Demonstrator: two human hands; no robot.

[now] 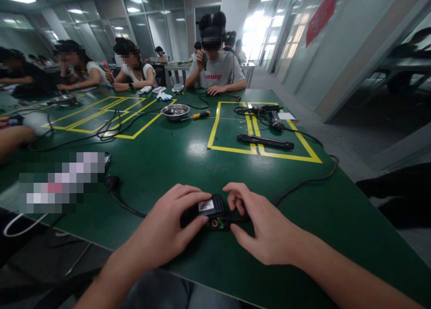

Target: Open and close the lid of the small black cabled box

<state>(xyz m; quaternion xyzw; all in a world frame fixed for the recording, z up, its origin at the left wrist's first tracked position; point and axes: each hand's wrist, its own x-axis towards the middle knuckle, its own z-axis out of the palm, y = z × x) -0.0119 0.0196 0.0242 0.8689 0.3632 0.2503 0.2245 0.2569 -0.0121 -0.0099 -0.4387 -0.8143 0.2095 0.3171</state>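
Observation:
A small black box-like device (218, 204) with a white printed label lies on the green table (158, 167) in front of me. Its near side shows a bit of green circuit board and a round brass-coloured part. My left hand (177, 217) grips the device from the left, fingers over its top and thumb at its near edge. At its right side my right hand (259, 223) is held with fingers apart and curved, holding nothing that I can see. A black cable (129, 209) runs left from behind my left hand to a plug (112, 182); another cable (303, 182) leads off right.
A steel bowl (175, 112) and a yellow-handled screwdriver (201, 115) stand farther back. Right of them are a black tube-shaped part (265, 141) and a tangle of cables (259, 109) inside yellow tape. A pixelated power strip (67, 178) lies left. Across the table sits a person (217, 62).

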